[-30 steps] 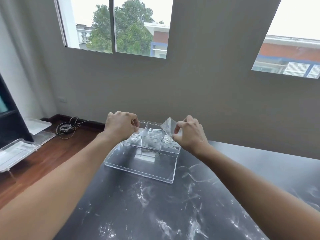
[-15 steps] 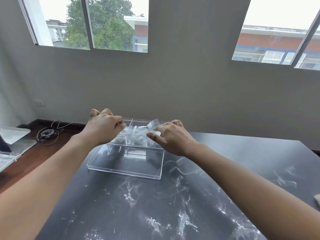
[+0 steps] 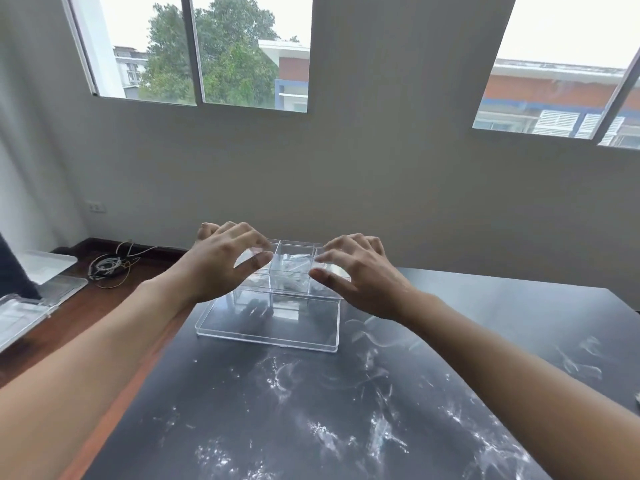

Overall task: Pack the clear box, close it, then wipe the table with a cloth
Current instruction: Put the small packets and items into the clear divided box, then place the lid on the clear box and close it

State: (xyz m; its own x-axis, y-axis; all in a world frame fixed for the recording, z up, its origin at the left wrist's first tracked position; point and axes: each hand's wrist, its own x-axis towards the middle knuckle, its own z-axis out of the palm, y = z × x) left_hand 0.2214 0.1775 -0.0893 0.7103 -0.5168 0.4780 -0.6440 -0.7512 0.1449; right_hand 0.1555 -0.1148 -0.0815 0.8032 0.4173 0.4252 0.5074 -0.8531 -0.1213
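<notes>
A clear box with inner dividers stands on the dark table, and small clear plastic bags lie in its compartments. Its clear lid lies flat on the table in front of it, touching the box's near side. My left hand hovers over the box's left part with fingers spread and nothing in it. My right hand hovers over the right part, fingers apart and holding nothing. White powder smears cover the table's near half. No cloth is visible.
The table's left edge runs diagonally beside a wooden floor. On the floor lie a coil of cables and clear plastic lids or trays at far left. A grey wall with windows stands behind the table.
My right hand has let go of the clear bag, which now lies in the box. Both hands have opened and lifted slightly above the box.
</notes>
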